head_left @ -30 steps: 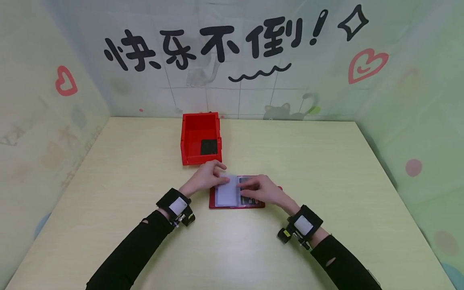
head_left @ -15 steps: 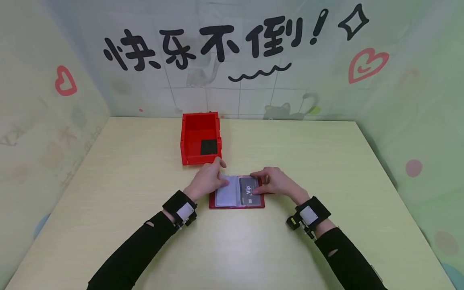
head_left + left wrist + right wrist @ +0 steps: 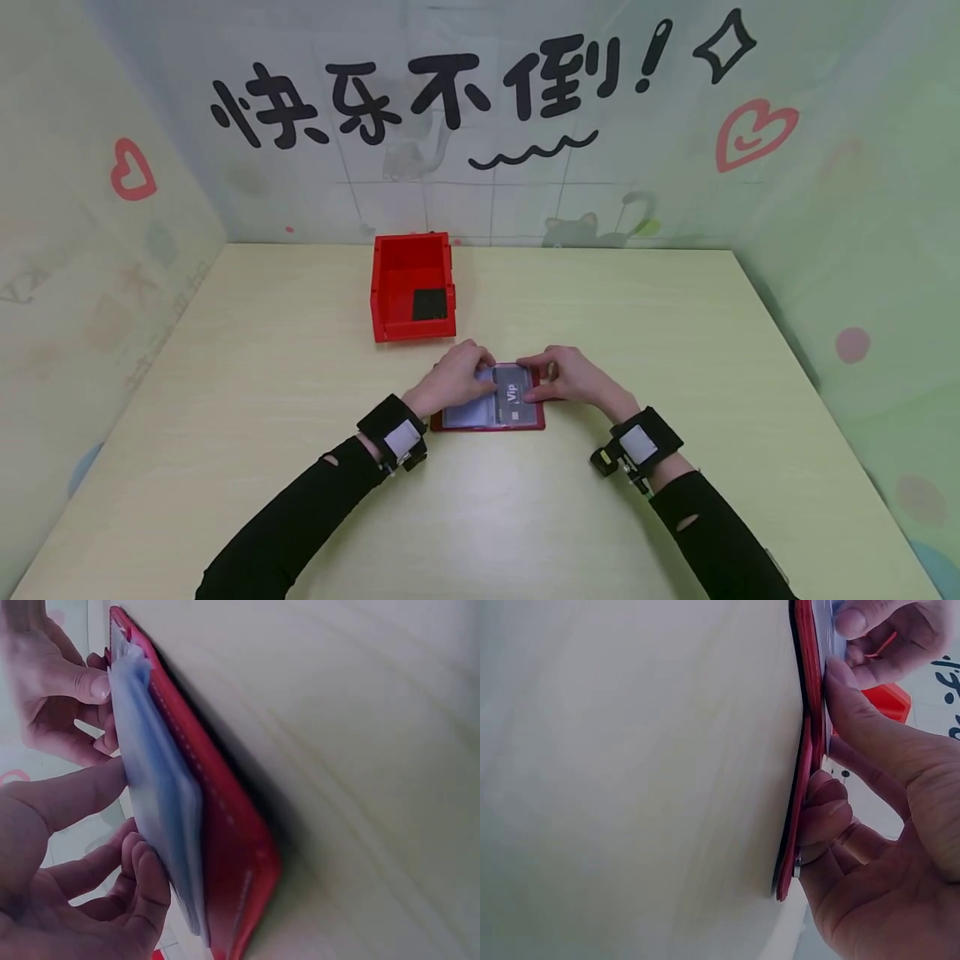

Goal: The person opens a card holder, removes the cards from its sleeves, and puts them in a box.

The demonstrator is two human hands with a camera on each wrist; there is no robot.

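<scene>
A red card holder (image 3: 489, 429) lies spread on the table, with clear plastic sleeves (image 3: 465, 414) on its left half. A grey card marked "Vip" (image 3: 512, 400) shows on the right half. My left hand (image 3: 453, 379) has its thumb and curled fingers against the sleeves beside the card's left edge; the left wrist view shows the thumb on the sleeves (image 3: 154, 780) and the fingers along their border. My right hand (image 3: 577, 379) grips the holder's right side, thumb on the card and index at the top edge. Its other fingers press the red cover (image 3: 801, 817).
Behind the card holder stands a red open bin (image 3: 412, 333), with a black flat piece (image 3: 430, 305) inside near its front. Printed walls (image 3: 840, 250) surround the pale table (image 3: 637, 308) at the back and sides.
My right hand moved from over the holder's middle to its right edge, uncovering the "Vip" card, then stayed there. My left hand has slid right, from the holder's upper left to its middle.
</scene>
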